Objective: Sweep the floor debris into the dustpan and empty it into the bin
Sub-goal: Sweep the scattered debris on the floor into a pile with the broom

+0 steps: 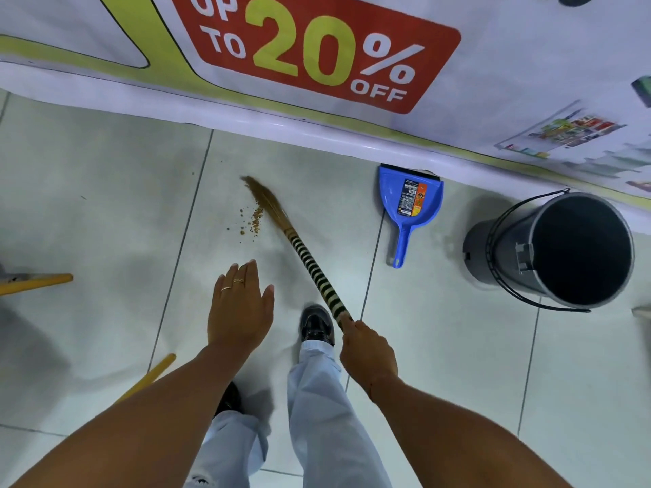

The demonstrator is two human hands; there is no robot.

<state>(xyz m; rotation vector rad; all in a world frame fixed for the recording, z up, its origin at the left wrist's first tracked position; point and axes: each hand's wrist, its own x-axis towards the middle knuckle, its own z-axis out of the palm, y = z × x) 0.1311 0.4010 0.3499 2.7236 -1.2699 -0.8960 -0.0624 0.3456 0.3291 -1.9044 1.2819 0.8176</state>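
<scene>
Debris [253,220] lies beside the bristles, well ahead of the right hand [366,353] gripping the broom [310,262]; left hand [239,308] open, empty.

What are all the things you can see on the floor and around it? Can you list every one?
Small brown debris crumbs: one scattered patch, brown, on the tiles left of the broom head.
Straw broom with black-and-cream striped handle: one, tan bristles, slanting across the middle.
Blue plastic dustpan: one, blue with a sticker, lying flat by the banner, handle toward the person.
Grey round bin with wire handle: one, grey, open, at the right.
Yellow sticks: two, yellow, at the left edge.
Sale banner: one, white, green and red, along the top.
Pale floor tiles: many, grey-white.
Black shoes: two.
Pale trouser legs: two.
Left hand: open, wearing two rings, empty.
Right hand: gripping the broom handle.
</scene>
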